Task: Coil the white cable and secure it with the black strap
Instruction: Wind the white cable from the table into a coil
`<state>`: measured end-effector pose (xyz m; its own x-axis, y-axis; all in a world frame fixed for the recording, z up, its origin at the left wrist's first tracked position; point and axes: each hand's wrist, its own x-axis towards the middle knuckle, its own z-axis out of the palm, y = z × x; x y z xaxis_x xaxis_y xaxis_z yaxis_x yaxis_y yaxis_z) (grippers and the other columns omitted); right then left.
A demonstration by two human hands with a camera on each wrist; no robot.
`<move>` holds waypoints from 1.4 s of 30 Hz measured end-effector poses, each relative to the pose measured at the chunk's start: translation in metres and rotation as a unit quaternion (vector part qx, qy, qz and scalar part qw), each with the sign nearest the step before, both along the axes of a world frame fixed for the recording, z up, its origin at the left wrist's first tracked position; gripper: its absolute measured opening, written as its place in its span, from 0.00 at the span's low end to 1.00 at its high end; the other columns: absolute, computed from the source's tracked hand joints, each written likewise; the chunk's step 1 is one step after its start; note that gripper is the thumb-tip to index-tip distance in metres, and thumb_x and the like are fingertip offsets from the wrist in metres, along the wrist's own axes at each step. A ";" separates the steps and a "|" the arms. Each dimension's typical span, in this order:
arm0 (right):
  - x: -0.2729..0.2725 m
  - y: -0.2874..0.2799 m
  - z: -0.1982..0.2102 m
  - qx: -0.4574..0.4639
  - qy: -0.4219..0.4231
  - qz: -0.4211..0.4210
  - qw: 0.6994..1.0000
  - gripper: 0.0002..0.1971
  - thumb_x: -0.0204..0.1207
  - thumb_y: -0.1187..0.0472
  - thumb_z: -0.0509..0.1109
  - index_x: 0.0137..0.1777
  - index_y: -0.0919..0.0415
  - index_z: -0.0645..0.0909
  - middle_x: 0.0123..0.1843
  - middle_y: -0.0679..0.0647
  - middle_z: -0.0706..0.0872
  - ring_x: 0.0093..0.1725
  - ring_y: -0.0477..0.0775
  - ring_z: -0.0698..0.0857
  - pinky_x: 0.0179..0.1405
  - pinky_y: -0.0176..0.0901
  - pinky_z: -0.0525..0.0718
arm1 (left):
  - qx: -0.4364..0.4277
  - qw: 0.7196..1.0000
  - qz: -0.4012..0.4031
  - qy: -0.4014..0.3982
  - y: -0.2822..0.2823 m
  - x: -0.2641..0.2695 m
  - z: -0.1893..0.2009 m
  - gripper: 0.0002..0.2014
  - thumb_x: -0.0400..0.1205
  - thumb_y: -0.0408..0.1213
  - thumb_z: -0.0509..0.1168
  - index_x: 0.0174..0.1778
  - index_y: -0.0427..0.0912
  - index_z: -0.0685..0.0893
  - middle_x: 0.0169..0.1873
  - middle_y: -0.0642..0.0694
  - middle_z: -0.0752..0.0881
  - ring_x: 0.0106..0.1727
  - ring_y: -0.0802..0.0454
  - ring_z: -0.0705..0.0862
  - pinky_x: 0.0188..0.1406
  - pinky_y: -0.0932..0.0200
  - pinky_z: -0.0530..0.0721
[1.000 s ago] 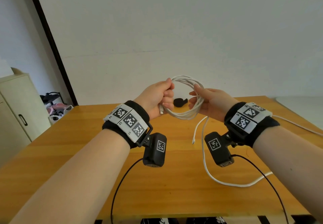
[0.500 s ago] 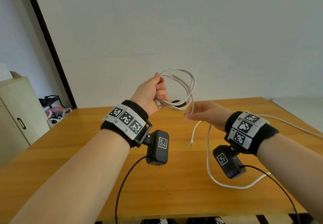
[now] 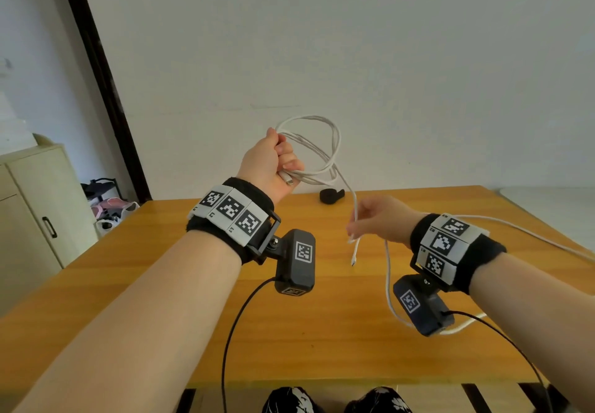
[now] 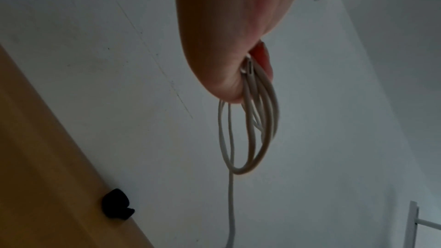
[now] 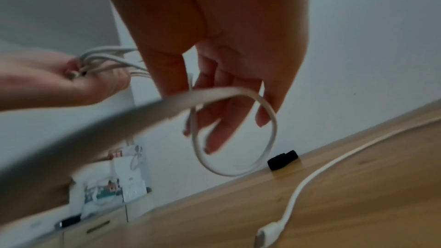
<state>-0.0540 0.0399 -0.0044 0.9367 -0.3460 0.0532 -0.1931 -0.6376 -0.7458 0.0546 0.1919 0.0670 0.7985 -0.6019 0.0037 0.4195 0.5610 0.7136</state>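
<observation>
My left hand is raised above the table and grips a bundle of several loops of the white cable; a plug end sticks out under its fingers. In the left wrist view the loops hang from the fist. A loose tail drops from the coil to my right hand, lower and to the right, which pinches it lightly between thumb and fingers; the far plug dangles below. The black strap lies rolled at the table's far edge, beyond both hands, also in the wrist views.
Another white lead lies across the wooden table on the right and loops under my right wrist. Black camera wires hang from both wrists. A beige cabinet stands left of the table; a white wall is behind.
My left hand has lifted the coil higher. My right hand has let go of the coil, dropped down and right, and now holds the hanging tail near its free end.
</observation>
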 end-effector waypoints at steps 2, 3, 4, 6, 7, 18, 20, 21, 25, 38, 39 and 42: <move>0.001 0.003 -0.002 -0.074 0.058 0.001 0.996 0.08 0.71 0.60 0.74 0.47 0.62 0.81 0.44 0.54 0.86 0.45 0.52 0.85 0.49 0.42 0.82 | -0.020 1.000 0.006 0.005 0.001 -0.001 0.004 0.20 0.88 0.46 0.52 0.31 0.42 0.70 0.12 0.53 0.65 0.12 0.59 0.60 0.13 0.69 0.61; 0.001 0.005 -0.003 -0.082 0.070 0.000 0.994 0.08 0.71 0.60 0.75 0.45 0.61 0.79 0.41 0.52 0.84 0.42 0.50 0.83 0.45 0.40 0.81 | -0.030 1.000 0.008 0.007 0.002 -0.001 0.006 0.20 0.88 0.46 0.51 0.31 0.43 0.70 0.12 0.53 0.64 0.12 0.59 0.59 0.13 0.69 0.61; 0.001 0.006 -0.004 -0.089 0.076 -0.005 0.993 0.09 0.71 0.61 0.75 0.45 0.60 0.77 0.39 0.50 0.82 0.39 0.46 0.80 0.41 0.38 0.79 | -0.038 0.999 0.010 0.009 0.003 0.001 0.008 0.20 0.88 0.47 0.51 0.30 0.43 0.70 0.13 0.53 0.64 0.12 0.58 0.59 0.13 0.68 0.61; -0.001 0.006 -0.005 -0.124 0.080 -0.019 0.989 0.09 0.73 0.63 0.72 0.43 0.59 0.73 0.35 0.46 0.80 0.34 0.42 0.77 0.36 0.36 0.77 | -0.050 0.999 0.017 0.011 0.005 0.004 0.012 0.20 0.87 0.47 0.51 0.30 0.43 0.69 0.13 0.53 0.63 0.12 0.58 0.59 0.14 0.68 0.61; -0.001 0.004 -0.006 -0.150 0.078 -0.027 0.985 0.09 0.74 0.64 0.71 0.42 0.58 0.71 0.36 0.46 0.80 0.33 0.42 0.76 0.35 0.36 0.76 | -0.055 0.998 0.021 0.013 0.007 0.005 0.014 0.21 0.87 0.47 0.51 0.30 0.43 0.69 0.14 0.53 0.63 0.12 0.58 0.59 0.13 0.67 0.61; 0.000 0.009 0.006 -0.225 -0.007 -0.079 0.971 0.13 0.85 0.57 0.53 0.54 0.55 0.80 0.37 0.51 0.81 0.37 0.55 0.81 0.37 0.47 0.79 | 0.008 0.988 0.105 -0.114 -0.002 0.021 0.006 0.18 0.88 0.47 0.49 0.34 0.44 0.69 0.17 0.53 0.67 0.14 0.59 0.62 0.13 0.66 0.65; 0.005 0.012 0.006 -0.322 0.062 -0.064 0.942 0.12 0.85 0.59 0.51 0.50 0.59 0.76 0.34 0.52 0.76 0.36 0.55 0.78 0.35 0.45 0.75 | 0.036 0.981 0.117 -0.153 -0.006 0.021 0.003 0.16 0.88 0.46 0.49 0.36 0.43 0.69 0.21 0.52 0.66 0.16 0.59 0.62 0.15 0.66 0.66; 0.008 0.015 0.007 -0.359 0.087 -0.056 0.928 0.09 0.85 0.61 0.51 0.47 0.57 0.73 0.33 0.51 0.74 0.36 0.56 0.78 0.35 0.44 0.76 | 0.053 0.974 0.125 -0.180 -0.007 0.020 0.002 0.15 0.88 0.45 0.49 0.36 0.43 0.69 0.23 0.52 0.66 0.17 0.59 0.62 0.16 0.65 0.66; 0.020 0.026 0.014 -0.390 0.158 -0.027 0.907 0.07 0.84 0.62 0.52 0.46 0.51 0.67 0.33 0.49 0.71 0.42 0.56 0.79 0.37 0.42 0.76 | 0.141 0.928 0.162 -0.306 -0.018 0.019 -0.007 0.13 0.88 0.43 0.49 0.38 0.44 0.69 0.25 0.50 0.68 0.19 0.58 0.64 0.20 0.62 0.67; 0.037 0.030 0.020 -0.443 0.087 0.015 0.892 0.13 0.82 0.50 0.61 0.58 0.50 0.84 0.57 0.52 0.81 0.53 0.56 0.82 0.49 0.46 0.79 | 0.272 0.782 0.121 -0.548 -0.032 0.018 -0.034 0.09 0.87 0.37 0.50 0.41 0.48 0.68 0.30 0.49 0.74 0.28 0.55 0.70 0.36 0.54 0.73; 0.036 0.029 0.020 -0.450 0.062 0.019 0.891 0.11 0.80 0.51 0.63 0.58 0.49 0.84 0.57 0.50 0.82 0.54 0.56 0.82 0.54 0.45 0.77 | 0.281 0.767 0.118 -0.565 -0.033 0.018 -0.036 0.07 0.87 0.37 0.50 0.43 0.46 0.68 0.31 0.50 0.75 0.29 0.55 0.72 0.38 0.54 0.74; 0.035 0.025 0.020 -0.484 -0.014 0.031 0.875 0.09 0.78 0.55 0.66 0.54 0.46 0.85 0.53 0.46 0.86 0.55 0.53 0.79 0.62 0.44 0.65 | 0.303 0.735 0.116 -0.596 -0.036 0.018 -0.043 0.06 0.88 0.38 0.50 0.47 0.41 0.67 0.37 0.47 0.79 0.31 0.59 0.74 0.39 0.59 0.75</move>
